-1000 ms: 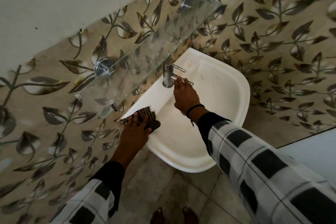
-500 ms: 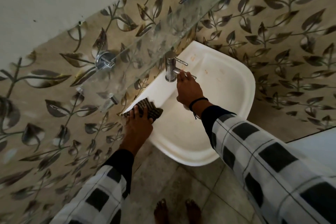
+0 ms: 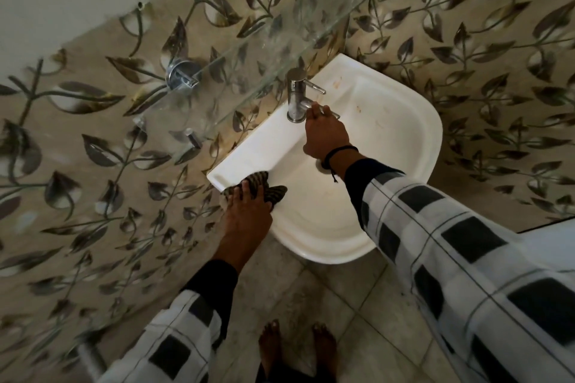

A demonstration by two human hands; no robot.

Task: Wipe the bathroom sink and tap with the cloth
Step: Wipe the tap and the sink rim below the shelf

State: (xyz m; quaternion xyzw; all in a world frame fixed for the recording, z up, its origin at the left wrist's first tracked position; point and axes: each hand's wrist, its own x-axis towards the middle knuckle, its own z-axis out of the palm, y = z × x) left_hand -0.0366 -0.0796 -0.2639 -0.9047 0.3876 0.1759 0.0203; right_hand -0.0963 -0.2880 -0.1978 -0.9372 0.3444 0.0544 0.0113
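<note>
Left hand (image 3: 245, 214) still flat, fingers pressing cloth (image 3: 258, 188) on sink (image 3: 404, 140) rim at 7 o'clock; barely moved. Right hand (image 3: 325, 134) fingertips stay curled on tap (image 3: 295, 96) spout. Wiping's hardly started tbh.

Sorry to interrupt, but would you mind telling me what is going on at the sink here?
A person is cleaning a white wall-mounted sink. The left hand presses a striped cloth onto the sink's near left rim. The right hand reaches to the steel tap, fingers resting on its spout. No water is visibly running, and brownish marks show on the sink's far side.
</note>
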